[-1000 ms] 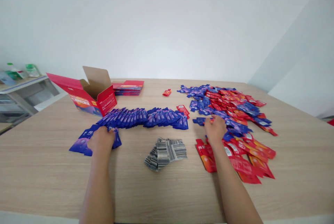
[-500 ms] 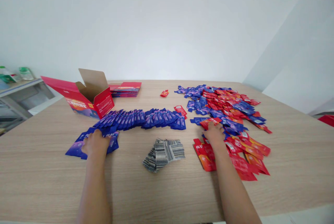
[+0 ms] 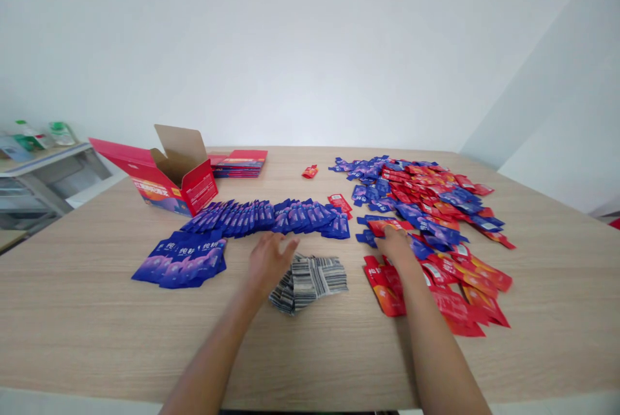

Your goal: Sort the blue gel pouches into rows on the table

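Note:
My left hand (image 3: 268, 263) is in the air over the table, left of a folded striped cloth (image 3: 317, 279). Its thumb stands apart from the fingers, with nothing between them. Several blue sachets (image 3: 181, 263) lie fanned out further left. On the right, my right hand (image 3: 396, 246) reaches into the near left side of a mixed pile of red and blue sachets (image 3: 426, 192), its fingers closed at the edge of a red sachet (image 3: 387, 226). The fingertips are partly hidden. Just below that hand lie more red sachets (image 3: 385, 286).
A long overlapping row of blue sachets (image 3: 290, 216) crosses the middle, with red sachets (image 3: 340, 202) at its right end. An open red carton (image 3: 198, 190) stands at the left beside flat stacked cartons (image 3: 239, 163). One red sachet (image 3: 310, 172) lies alone at the back.
My left hand has let go of the fanned blue sachets and moved right, towards the cloth. My right hand has shifted slightly left at the pile, and the red sachet has shifted with it.

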`<action>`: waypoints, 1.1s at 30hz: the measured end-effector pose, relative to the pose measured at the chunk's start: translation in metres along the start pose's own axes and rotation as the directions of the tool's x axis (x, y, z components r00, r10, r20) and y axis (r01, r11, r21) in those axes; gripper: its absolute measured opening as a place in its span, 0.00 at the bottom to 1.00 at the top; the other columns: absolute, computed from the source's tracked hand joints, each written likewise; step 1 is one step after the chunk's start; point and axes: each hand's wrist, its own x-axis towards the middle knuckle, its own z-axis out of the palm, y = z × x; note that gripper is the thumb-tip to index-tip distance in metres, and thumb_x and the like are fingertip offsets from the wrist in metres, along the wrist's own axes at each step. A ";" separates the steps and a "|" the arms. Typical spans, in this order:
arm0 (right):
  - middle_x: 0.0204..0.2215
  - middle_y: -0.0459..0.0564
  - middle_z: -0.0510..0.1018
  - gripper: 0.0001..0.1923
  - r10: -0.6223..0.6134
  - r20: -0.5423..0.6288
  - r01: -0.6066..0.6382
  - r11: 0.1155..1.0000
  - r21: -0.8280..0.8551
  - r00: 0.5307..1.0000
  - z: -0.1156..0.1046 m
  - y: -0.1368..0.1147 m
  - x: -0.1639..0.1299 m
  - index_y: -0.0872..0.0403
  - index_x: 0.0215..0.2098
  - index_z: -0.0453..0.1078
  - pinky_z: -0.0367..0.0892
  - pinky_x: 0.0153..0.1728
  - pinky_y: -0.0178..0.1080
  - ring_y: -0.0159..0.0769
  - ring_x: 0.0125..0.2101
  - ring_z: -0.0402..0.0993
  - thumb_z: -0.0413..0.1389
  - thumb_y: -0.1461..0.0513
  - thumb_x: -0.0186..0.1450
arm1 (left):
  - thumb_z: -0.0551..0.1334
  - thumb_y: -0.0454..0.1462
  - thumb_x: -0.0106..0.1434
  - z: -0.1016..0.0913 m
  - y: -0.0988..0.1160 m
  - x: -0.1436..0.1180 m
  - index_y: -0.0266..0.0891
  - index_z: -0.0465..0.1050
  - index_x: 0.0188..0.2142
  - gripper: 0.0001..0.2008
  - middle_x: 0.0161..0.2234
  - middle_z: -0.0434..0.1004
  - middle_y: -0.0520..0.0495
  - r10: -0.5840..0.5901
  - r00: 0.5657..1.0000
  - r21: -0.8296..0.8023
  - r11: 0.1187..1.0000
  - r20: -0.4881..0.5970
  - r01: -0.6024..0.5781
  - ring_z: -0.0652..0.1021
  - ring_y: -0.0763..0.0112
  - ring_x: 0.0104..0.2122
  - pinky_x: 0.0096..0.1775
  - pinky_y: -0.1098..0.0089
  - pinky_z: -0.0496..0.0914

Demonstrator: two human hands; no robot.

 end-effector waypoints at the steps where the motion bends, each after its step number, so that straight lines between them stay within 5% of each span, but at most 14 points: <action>1: 0.52 0.66 0.75 0.27 -0.019 0.016 0.019 1.000 0.000 1.000 0.000 0.001 0.001 0.57 0.60 0.70 0.65 0.52 0.51 0.57 0.55 0.71 0.57 0.60 0.62 | 0.53 0.55 0.68 0.007 0.004 -0.004 0.38 0.76 0.44 0.25 0.45 0.78 0.38 0.008 0.998 -0.017 1.000 0.061 -0.007 0.76 0.55 0.49 0.49 0.63 0.66; 7: 0.60 0.58 0.69 0.26 -0.107 0.111 0.110 0.994 -0.022 0.988 -0.007 0.000 -0.005 0.41 0.59 0.72 0.63 0.54 0.55 0.61 0.58 0.66 0.60 0.58 0.62 | 0.65 0.57 0.58 0.014 0.015 -0.015 0.40 0.75 0.38 0.23 0.40 0.78 0.42 0.062 0.955 0.065 0.994 0.291 -0.084 0.76 0.56 0.45 0.42 0.64 0.67; 12: 0.58 0.59 0.70 0.20 -0.134 0.098 0.141 0.988 -0.067 0.986 -0.015 -0.006 -0.012 0.42 0.56 0.75 0.58 0.57 0.58 0.61 0.60 0.63 0.57 0.56 0.66 | 0.69 0.54 0.54 0.014 0.012 -0.014 0.39 0.73 0.36 0.22 0.39 0.77 0.41 0.059 0.942 0.080 0.993 0.330 -0.091 0.75 0.55 0.44 0.41 0.63 0.65; 19: 0.70 0.55 0.56 0.26 -0.239 0.166 0.265 0.951 -0.158 0.957 -0.005 -0.008 -0.009 0.37 0.65 0.65 0.49 0.62 0.65 0.61 0.67 0.53 0.52 0.56 0.69 | 0.68 0.45 0.56 0.019 0.010 -0.012 0.40 0.68 0.28 0.13 0.29 0.71 0.51 0.113 0.953 -0.232 0.972 0.282 -0.047 0.71 0.66 0.35 0.35 0.68 0.60; 25: 0.73 0.51 0.51 0.27 -0.253 0.195 0.291 0.936 -0.198 0.948 -0.010 -0.015 -0.013 0.36 0.66 0.63 0.41 0.65 0.64 0.60 0.71 0.42 0.51 0.57 0.69 | 0.65 0.49 0.55 0.024 0.024 -0.018 0.40 0.63 0.28 0.17 0.23 0.58 0.58 0.166 0.905 -0.631 0.764 0.391 0.133 0.61 0.75 0.25 0.28 0.72 0.55; 29: 0.73 0.51 0.50 0.27 -0.199 0.278 0.252 0.953 -0.171 0.940 -0.015 -0.023 -0.016 0.38 0.68 0.60 0.38 0.66 0.64 0.57 0.72 0.41 0.47 0.53 0.71 | 0.68 0.45 0.52 0.023 0.028 -0.024 0.41 0.62 0.28 0.16 0.24 0.59 0.58 0.262 0.856 -0.684 0.716 0.447 0.138 0.60 0.76 0.26 0.28 0.72 0.55; 33: 0.73 0.54 0.50 0.28 -0.145 0.212 0.184 0.967 -0.175 0.966 -0.014 -0.021 -0.015 0.41 0.67 0.63 0.38 0.65 0.67 0.62 0.71 0.41 0.48 0.48 0.70 | 0.71 0.39 0.48 0.022 0.028 -0.027 0.40 0.64 0.29 0.16 0.27 0.64 0.56 0.356 0.810 -0.677 0.733 0.465 0.067 0.64 0.74 0.30 0.31 0.73 0.58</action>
